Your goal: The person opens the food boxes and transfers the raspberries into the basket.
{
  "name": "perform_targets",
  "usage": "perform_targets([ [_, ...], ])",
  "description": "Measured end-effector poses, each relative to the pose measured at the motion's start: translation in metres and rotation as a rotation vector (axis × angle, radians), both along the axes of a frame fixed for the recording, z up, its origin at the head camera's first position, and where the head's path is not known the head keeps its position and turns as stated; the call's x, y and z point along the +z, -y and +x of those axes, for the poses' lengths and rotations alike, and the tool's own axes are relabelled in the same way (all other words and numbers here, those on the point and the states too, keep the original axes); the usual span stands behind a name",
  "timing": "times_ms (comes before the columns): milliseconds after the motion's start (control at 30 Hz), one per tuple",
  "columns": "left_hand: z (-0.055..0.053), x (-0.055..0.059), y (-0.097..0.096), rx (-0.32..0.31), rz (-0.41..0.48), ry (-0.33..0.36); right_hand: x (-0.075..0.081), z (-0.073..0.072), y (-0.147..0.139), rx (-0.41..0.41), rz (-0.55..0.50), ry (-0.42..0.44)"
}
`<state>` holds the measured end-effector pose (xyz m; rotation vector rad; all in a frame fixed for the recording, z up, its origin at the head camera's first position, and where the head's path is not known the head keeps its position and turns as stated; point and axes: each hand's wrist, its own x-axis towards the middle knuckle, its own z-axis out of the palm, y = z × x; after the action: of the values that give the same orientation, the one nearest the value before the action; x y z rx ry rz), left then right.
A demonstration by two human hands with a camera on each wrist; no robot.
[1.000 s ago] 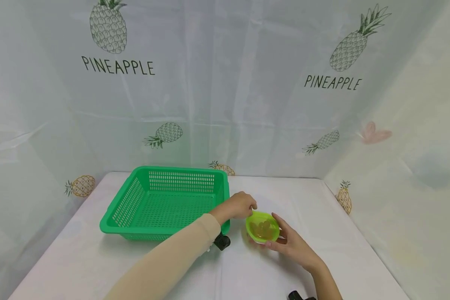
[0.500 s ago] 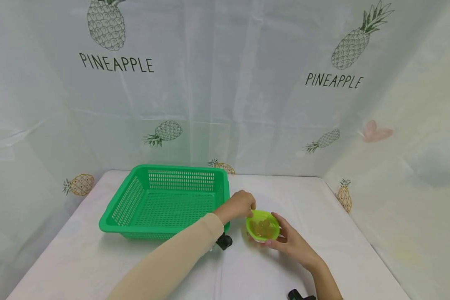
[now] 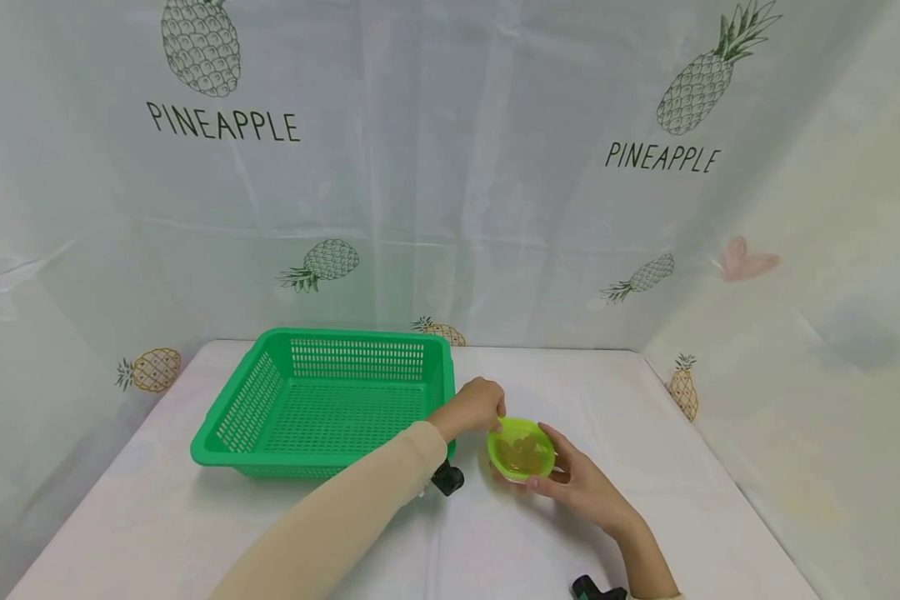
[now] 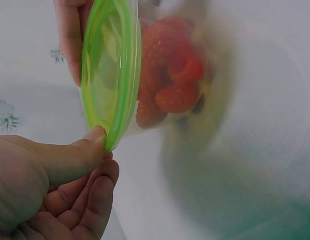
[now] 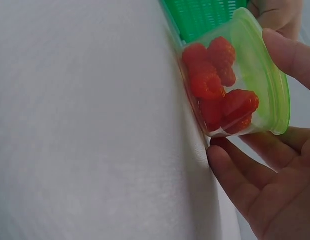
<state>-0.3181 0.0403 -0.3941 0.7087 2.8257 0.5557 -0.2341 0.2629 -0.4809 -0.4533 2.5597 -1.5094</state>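
A clear plastic container of raspberries stands on the white-covered table, right of the basket. Its translucent yellow-green lid is on top. My left hand reaches across to the far left of the lid; in the left wrist view its thumb and index finger pinch the rim, with the other fingers curled below. From the right side my right hand holds the container. In the right wrist view that thumb is up at the lid's edge, and the fingers are spread along the side and near the bottom.
A green perforated plastic basket stands left of the container, with my left forearm crossing its front right corner. The table is backed and flanked by pineapple-print sheets. Black wrist devices show by both wrists.
The head view has shifted slightly, so the scene sits a little higher and further left. Both hands keep their places on the container and its lid.
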Motion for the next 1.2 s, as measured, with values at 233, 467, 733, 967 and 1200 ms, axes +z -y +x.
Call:
perform_targets([
  [233, -0.003, -0.001, 0.0, -0.012, -0.023, 0.003, 0.002, 0.001, 0.0, -0.012, 0.022, 0.021],
  [467, -0.004, -0.003, -0.003, -0.021, -0.04, 0.002, 0.001, 0.002, -0.001, -0.003, 0.019, 0.027],
  [733, -0.009, -0.005, -0.004, -0.004, -0.052, 0.032, 0.003, -0.002, 0.0, 0.001, 0.029, 0.016],
  [967, -0.01, -0.007, -0.005, -0.016, -0.052, 0.039, 0.003, -0.001, -0.001, 0.008, 0.025, 0.027],
  [1200, -0.013, -0.004, -0.004, -0.04, -0.087, 0.042, 0.003, -0.004, -0.001, 0.02, 0.032, 0.02],
])
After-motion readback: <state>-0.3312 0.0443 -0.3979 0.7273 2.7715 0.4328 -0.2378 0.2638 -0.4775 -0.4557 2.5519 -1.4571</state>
